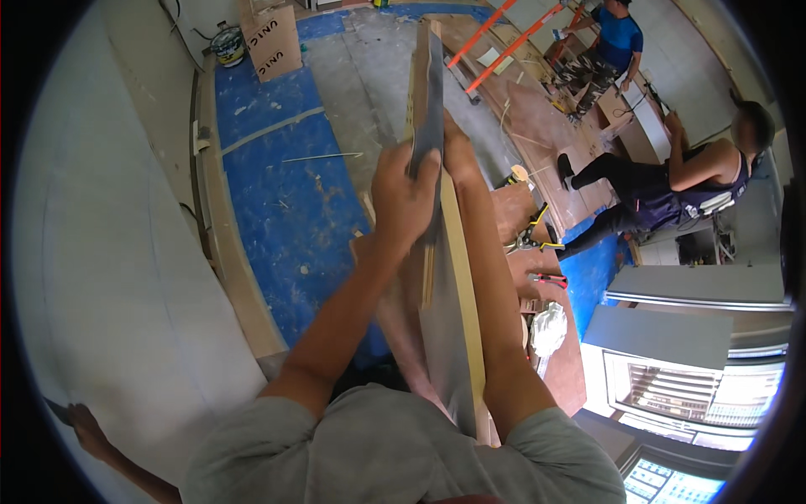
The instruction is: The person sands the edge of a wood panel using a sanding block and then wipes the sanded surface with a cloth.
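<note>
A long, narrow board (449, 336) stands on edge in front of me, running from my chest away toward the far side. It has a grey face and a pale yellow wooden edge. My left hand (401, 193) is closed round it from the left, thumb along a dark grey strip (434, 109) at the top. From the other side my right hand (458, 151) grips the board a little farther along, its fingers partly hidden behind it. My right forearm lies close alongside the yellow edge.
On the brown wooden worktop (571, 365) at right lie yellow-handled snips (534, 237), a red utility knife (547, 279) and crumpled white plastic (549, 329). Two people (663, 181) work at right, near orange ladder rails (514, 46). Another person's hand (88, 430) touches the left panel. Blue sheeting (281, 210) covers floor.
</note>
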A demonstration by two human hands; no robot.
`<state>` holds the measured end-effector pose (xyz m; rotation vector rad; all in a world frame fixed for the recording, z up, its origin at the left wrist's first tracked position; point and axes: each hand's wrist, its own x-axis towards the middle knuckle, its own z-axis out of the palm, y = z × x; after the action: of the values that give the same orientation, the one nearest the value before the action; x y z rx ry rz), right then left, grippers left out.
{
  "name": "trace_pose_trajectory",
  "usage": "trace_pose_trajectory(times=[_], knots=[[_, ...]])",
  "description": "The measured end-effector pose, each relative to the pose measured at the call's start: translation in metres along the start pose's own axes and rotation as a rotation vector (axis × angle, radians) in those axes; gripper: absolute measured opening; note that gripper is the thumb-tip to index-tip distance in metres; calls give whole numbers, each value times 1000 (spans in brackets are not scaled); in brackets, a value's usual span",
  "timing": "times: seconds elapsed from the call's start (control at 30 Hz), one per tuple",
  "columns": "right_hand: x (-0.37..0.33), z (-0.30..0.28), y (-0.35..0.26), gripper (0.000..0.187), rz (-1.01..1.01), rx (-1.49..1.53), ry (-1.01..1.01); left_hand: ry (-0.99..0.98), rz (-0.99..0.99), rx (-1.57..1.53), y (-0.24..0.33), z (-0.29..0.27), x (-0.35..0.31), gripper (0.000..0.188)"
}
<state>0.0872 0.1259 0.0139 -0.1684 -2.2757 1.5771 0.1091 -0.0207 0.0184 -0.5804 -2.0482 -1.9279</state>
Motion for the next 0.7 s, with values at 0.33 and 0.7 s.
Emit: trace_pose_trajectory(times=[0.33,0.7], knots=[[-3,4,-11,47,242,527,43,-89,-243,-165,2,-30,13,29],[1,5,-17,47,185,357,19,-54,-151,-105,-55,13,80,25]])
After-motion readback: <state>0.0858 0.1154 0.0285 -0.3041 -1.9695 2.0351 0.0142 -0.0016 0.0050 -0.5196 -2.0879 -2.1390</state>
